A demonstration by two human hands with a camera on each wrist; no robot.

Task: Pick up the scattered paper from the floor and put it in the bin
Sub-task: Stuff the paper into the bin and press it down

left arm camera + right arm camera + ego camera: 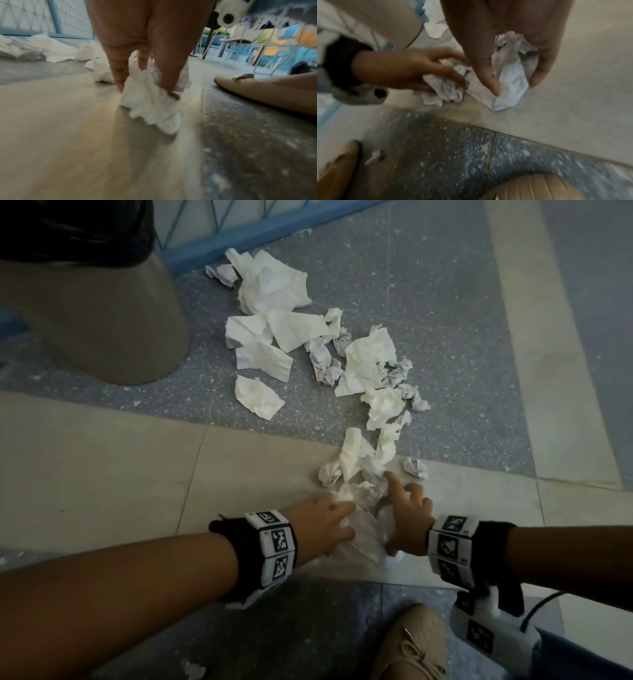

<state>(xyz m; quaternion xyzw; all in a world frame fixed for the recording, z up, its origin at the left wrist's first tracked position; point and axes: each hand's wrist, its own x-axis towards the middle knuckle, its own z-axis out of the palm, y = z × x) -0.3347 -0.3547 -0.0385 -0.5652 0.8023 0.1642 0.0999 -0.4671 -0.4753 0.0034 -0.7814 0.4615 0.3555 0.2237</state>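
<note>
Both hands down on the floor [102,460], close together on its beige strip. Left hand [322,522] gripping a wad of white tissue [150,102] between thumb and fingers; right hand [407,518] pinching a crumpled sheet [508,75] the same way. More scattered paper [274,337] across the grey speckled patch beyond, reaching toward the tan bin [102,316] at the floor's far left.
</note>
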